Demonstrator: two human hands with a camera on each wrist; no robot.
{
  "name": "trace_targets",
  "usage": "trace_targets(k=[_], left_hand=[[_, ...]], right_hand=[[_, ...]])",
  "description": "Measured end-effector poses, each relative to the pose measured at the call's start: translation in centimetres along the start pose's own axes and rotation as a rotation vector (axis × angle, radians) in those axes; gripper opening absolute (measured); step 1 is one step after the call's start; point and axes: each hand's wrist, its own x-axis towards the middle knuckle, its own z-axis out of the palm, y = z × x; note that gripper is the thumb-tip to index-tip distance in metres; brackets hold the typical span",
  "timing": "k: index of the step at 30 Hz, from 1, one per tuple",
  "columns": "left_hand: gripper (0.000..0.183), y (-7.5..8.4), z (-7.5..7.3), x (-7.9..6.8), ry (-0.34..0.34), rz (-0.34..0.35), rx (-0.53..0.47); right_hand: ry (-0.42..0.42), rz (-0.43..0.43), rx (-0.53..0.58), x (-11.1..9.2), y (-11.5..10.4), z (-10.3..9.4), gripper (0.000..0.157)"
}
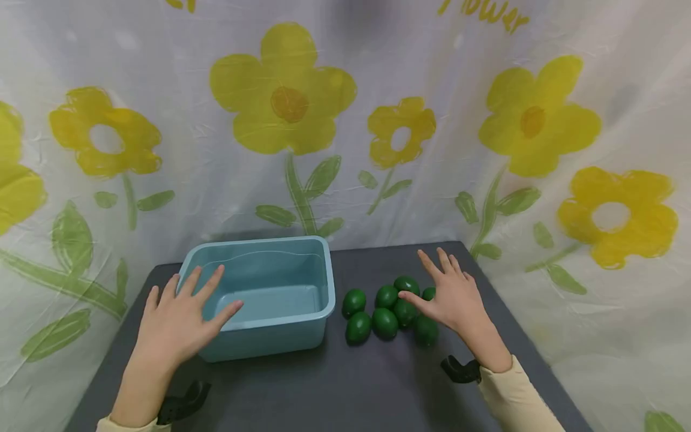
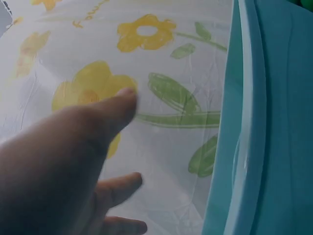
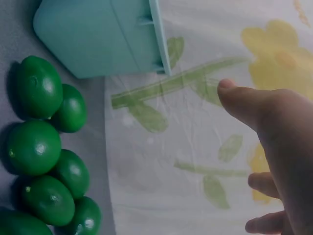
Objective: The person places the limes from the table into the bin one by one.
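My left hand (image 1: 175,327) hovers with spread fingers over the front left side of a light blue plastic tub (image 1: 264,348), holding nothing. In the left wrist view its thumb and fingers stretch out beside the tub's rim (image 2: 247,117). My right hand (image 1: 456,297), fingers also spread and holding nothing, is above the right side of a cluster of several shiny green limes (image 1: 385,324). It overlaps part of the cluster in the head view. In the right wrist view the limes (image 3: 35,147) lie on the table next to the tub (image 3: 98,39).
The dark grey table (image 1: 324,396) carries the tub at left and the limes right of it. A white curtain (image 1: 345,198) painted with yellow flowers hangs behind and along both sides. Black straps (image 1: 461,369) with cameras circle both wrists.
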Motion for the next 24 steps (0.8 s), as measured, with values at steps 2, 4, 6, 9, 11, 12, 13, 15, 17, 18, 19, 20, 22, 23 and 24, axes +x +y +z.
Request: trace_targets(k=[2,4,6,9,11,12,13,15,17,18,19,20,22,23,24], left_hand=[[0.091,-0.3,0.1,0.0,0.019,-0.003,-0.022],[0.086,-0.9,0.2,-0.1,0.040,-0.006,-0.043],[0.083,-1.5,0.4,-0.2,0.059,-0.010,-0.063],[0.079,-2.7,0.8,-0.8,0.098,-0.018,-0.087],[0.078,-3.4,1.1,-1.2,0.134,-0.029,-0.092],[0.078,-3.8,1.2,-1.4,0.151,-0.040,-0.093],[0.079,-4.3,1.3,-1.6,0.167,-0.053,-0.090],[0.081,-5.1,1.6,-1.9,0.190,-0.084,-0.094],[0.082,-5.8,1.8,-2.2,0.216,-0.115,-0.103],[0.083,-6.1,1.9,-2.3,0.225,-0.130,-0.113],[0.084,-6.5,2.0,-2.4,0.230,-0.140,-0.126],[0.084,-6.7,2.2,-2.6,0.238,-0.147,-0.146],[0.083,-7.2,2.6,-2.8,0.251,-0.150,-0.194],[0.082,-7.4,2.8,-2.9,0.253,-0.147,-0.221],[0.081,-7.6,3.1,-3.0,0.260,-0.139,-0.250]], right_hand=[[0.024,0.010,0.029,0.1,0.3,0.2,0.099],[0.047,0.020,0.065,0.2,0.7,0.5,0.097],[0.060,0.040,0.108,0.1,1.2,0.8,0.095],[0.070,0.073,0.171,-0.2,2.1,1.4,0.092],[0.077,0.091,0.205,-0.5,2.8,1.7,0.090],[0.078,0.100,0.219,-0.6,3.2,1.9,0.089],[0.076,0.108,0.235,-0.7,3.5,2.1,0.089],[0.072,0.123,0.262,-0.8,4.1,2.3,0.088],[0.057,0.136,0.287,-1.0,4.6,2.6,0.088],[0.049,0.142,0.299,-1.1,4.8,2.9,0.088],[0.041,0.146,0.308,-1.1,4.9,3.1,0.088],[0.033,0.150,0.315,-1.2,5.1,3.4,0.088],[0.017,0.165,0.330,-1.5,5.5,4.0,0.088],[0.013,0.171,0.339,-1.7,5.7,4.3,0.087],[0.010,0.179,0.350,-1.9,5.9,4.6,0.087]])
